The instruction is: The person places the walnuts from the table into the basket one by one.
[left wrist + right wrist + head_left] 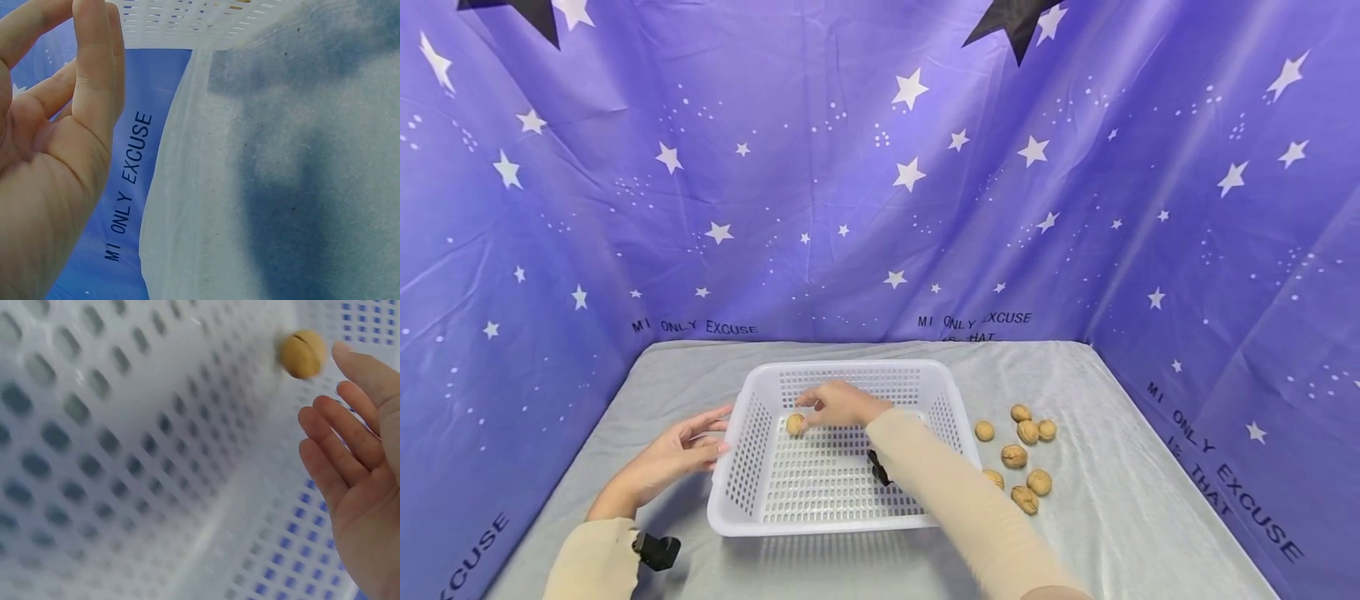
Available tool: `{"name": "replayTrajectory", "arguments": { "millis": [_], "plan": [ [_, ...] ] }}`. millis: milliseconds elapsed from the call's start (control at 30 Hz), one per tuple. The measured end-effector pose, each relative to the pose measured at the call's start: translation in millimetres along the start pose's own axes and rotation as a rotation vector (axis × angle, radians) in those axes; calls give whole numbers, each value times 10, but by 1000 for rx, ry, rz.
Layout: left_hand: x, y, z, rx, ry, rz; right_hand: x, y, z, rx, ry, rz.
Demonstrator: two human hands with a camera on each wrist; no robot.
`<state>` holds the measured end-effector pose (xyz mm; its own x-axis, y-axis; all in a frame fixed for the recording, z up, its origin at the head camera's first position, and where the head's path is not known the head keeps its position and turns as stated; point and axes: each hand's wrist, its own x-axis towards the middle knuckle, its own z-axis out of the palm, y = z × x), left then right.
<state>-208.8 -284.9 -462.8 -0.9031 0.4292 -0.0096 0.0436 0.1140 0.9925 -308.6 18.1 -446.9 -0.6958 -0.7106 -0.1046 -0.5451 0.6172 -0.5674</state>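
A white perforated plastic basket [820,528] stands on the table, one walnut [795,424] lying in its left part. My right hand [842,403] reaches down inside it, close to this walnut. In the right wrist view, the walnut [303,354] sits just beyond the thumb tip of the right hand [369,444], whose fingers are loosely extended and hold nothing. My left hand [673,452] is at the basket's left side, its fingertips right at the rim. The left wrist view shows the left hand [56,131] with fingers extended toward the basket wall [181,25].
Right of the basket, several walnuts [1014,456] lie loose on the grey cloth-covered table [1135,500]; one is partly hidden by the right sleeve [955,500]. A purple star-patterned curtain [850,208] encloses the table at the back and sides.
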Motion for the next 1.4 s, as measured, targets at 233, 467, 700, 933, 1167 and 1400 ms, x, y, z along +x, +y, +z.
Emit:
{"name": "replayTrajectory", "arguments": {
  "millis": [233, 467, 700, 933, 1167, 1400],
  "plan": [
    [-11, 31, 15, -14, -17, 36, -193, -84, -389, -46, 8, -38],
    [-15, 0, 12, -15, -9, 14, -477, 8, -700, -89, 56, -54],
    [-14, -38, -11, -4, 2, 11, -882, 203, -983, -137, 155, -53],
    [-6, -26, -2, -3, 4, 6, -1389, 420, -1256, -160, 279, -43],
    [-10, -13, 7, 3, 7, -4, -1867, 817, -1324, -145, 320, 63],
    [-1, -19, 3, -7, 5, -7, -2136, 1170, -1162, -140, 327, 87]
  ]
}}
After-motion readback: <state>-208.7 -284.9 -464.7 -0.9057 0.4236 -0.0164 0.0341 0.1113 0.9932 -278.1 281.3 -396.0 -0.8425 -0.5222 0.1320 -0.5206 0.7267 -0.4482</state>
